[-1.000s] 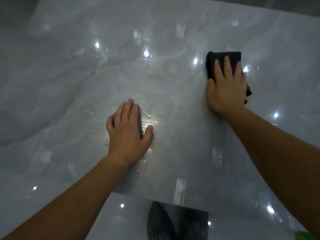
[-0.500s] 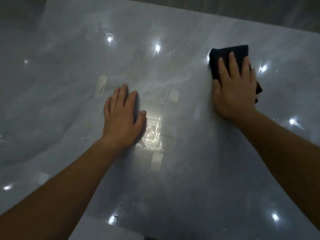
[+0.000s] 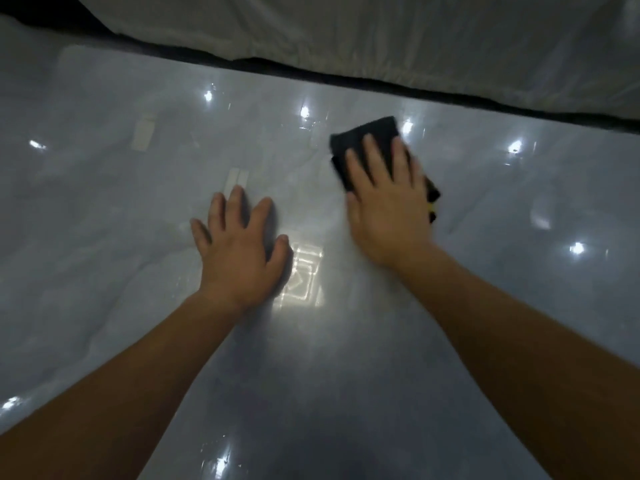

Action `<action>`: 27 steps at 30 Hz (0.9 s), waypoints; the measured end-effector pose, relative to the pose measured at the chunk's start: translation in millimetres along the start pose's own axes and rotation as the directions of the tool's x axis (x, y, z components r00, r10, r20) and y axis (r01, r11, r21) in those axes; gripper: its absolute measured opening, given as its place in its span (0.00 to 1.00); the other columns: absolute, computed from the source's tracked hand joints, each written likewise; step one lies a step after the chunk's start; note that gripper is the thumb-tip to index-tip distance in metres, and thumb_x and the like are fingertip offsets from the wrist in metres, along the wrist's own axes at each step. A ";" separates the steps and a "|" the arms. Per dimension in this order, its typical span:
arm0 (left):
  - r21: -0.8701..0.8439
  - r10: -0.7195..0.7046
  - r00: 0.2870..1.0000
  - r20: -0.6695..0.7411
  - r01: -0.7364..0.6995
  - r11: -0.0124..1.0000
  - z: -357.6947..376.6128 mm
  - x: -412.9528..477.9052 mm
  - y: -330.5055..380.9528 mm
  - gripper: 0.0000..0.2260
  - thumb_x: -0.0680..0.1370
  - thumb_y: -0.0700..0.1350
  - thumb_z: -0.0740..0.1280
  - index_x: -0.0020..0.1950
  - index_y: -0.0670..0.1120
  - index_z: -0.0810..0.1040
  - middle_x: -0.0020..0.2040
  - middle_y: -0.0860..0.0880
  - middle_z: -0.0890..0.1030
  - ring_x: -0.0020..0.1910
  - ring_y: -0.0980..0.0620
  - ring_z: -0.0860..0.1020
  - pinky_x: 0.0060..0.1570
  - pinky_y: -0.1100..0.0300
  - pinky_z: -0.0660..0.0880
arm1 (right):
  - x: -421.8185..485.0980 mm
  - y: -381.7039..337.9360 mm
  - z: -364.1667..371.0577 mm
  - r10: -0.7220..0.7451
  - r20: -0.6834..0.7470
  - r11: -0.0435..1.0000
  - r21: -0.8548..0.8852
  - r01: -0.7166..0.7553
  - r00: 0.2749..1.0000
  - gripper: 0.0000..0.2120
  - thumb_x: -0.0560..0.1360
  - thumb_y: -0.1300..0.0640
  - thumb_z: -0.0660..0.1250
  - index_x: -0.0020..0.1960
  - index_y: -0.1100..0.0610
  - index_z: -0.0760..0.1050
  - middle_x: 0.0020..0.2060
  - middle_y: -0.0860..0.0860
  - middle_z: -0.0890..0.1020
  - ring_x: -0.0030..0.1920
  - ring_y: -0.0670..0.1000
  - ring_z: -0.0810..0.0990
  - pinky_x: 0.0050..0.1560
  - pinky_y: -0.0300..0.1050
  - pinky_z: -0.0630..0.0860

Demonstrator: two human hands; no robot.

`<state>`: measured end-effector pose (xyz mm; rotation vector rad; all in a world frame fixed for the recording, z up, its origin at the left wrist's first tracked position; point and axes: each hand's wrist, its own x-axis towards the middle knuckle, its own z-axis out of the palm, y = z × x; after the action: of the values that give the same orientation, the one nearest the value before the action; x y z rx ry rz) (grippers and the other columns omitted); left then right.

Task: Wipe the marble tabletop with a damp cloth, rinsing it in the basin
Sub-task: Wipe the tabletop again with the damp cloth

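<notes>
A glossy pale grey marble tabletop (image 3: 138, 237) fills most of the head view, with many ceiling lights mirrored in it. My right hand (image 3: 388, 206) lies flat on a folded black cloth (image 3: 360, 143) and presses it onto the marble near the far edge; part of the cloth is hidden under the palm. My left hand (image 3: 239, 247) rests flat on the bare marble, fingers spread, holding nothing, about a hand's width left of the right hand. No basin is in view.
The table's far edge (image 3: 381, 81) runs as a dark line across the top of the view. Beyond it hangs pale fabric (image 3: 346, 32). A bright square light reflection (image 3: 304, 271) lies between my two hands.
The view has tilted up, so the far edge and the fabric now show. My right hand with the cloth has come nearer to the left hand, whose fingers have spread apart.
</notes>
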<state>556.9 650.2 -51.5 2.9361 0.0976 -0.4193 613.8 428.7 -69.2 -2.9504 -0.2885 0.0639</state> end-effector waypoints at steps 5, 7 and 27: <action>-0.019 0.022 1.000 0.022 -0.021 1.000 -1.1 -1.6 -2.3 0.28 0.78 0.60 0.54 0.77 0.52 0.61 0.81 0.40 0.54 0.80 0.36 0.47 0.72 0.28 0.47 | -35.8 27.4 -2.7 -0.408 0.115 0.912 0.016 0.409 0.906 0.26 0.83 0.45 0.54 0.80 0.49 0.60 0.80 0.52 0.60 0.81 0.61 0.53 0.79 0.61 0.52; -0.033 0.015 1.000 0.006 -0.015 0.999 -2.2 -1.6 -1.5 0.28 0.78 0.61 0.54 0.76 0.52 0.64 0.80 0.39 0.56 0.79 0.36 0.49 0.71 0.27 0.49 | -30.1 71.2 -10.8 -0.244 0.131 0.969 -0.016 0.248 0.961 0.27 0.82 0.44 0.53 0.80 0.48 0.58 0.80 0.52 0.59 0.81 0.60 0.53 0.78 0.62 0.54; 0.030 0.208 0.977 0.057 -0.210 0.977 -38.0 106.8 -28.5 0.31 0.77 0.65 0.47 0.80 0.57 0.53 0.82 0.45 0.47 0.80 0.38 0.44 0.72 0.29 0.42 | 43.2 75.9 -24.9 0.599 -0.032 0.800 -0.004 -0.599 0.800 0.31 0.80 0.45 0.50 0.81 0.52 0.55 0.81 0.55 0.56 0.80 0.65 0.52 0.78 0.63 0.52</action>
<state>667.0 689.4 -50.5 2.9268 -0.2261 -0.4711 671.9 359.6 -59.4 -2.9214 0.6681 0.0993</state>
